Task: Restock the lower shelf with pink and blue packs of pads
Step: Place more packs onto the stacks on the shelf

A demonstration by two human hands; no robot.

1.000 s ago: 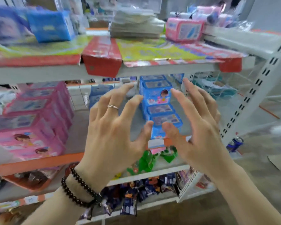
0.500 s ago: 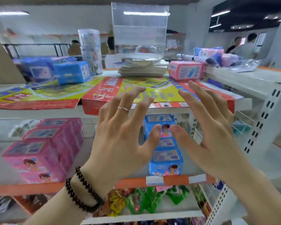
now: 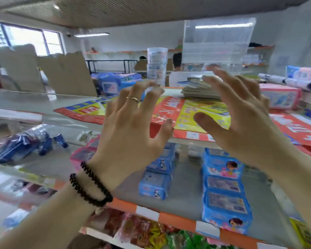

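My left hand [image 3: 129, 133] and my right hand [image 3: 241, 123] are raised side by side with fingers spread, holding nothing, in front of the top shelf's edge. On the lower shelf [image 3: 185, 191] stand two rows of blue packs [image 3: 224, 194] of pads, the second blue row [image 3: 156, 180] just left of it. Pink packs [image 3: 83, 153] lie further left, mostly hidden by my left wrist. On the top shelf sit a pink pack [image 3: 280, 97] at the right and blue packs [image 3: 113, 83] at the back left.
Red and yellow flat packets [image 3: 192, 112] cover the top shelf, with a stack of booklets [image 3: 199, 90], a clear plastic box [image 3: 217, 42] and a clear cylinder [image 3: 157, 65] behind. Snack bags [image 3: 151, 232] fill the shelf below. Cardboard [image 3: 65, 72] stands at the left; people are behind.
Both hands have risen from in front of the lower shelf's blue packs to the top shelf's level, still spread and holding nothing. The camera has tilted upward and swung left.
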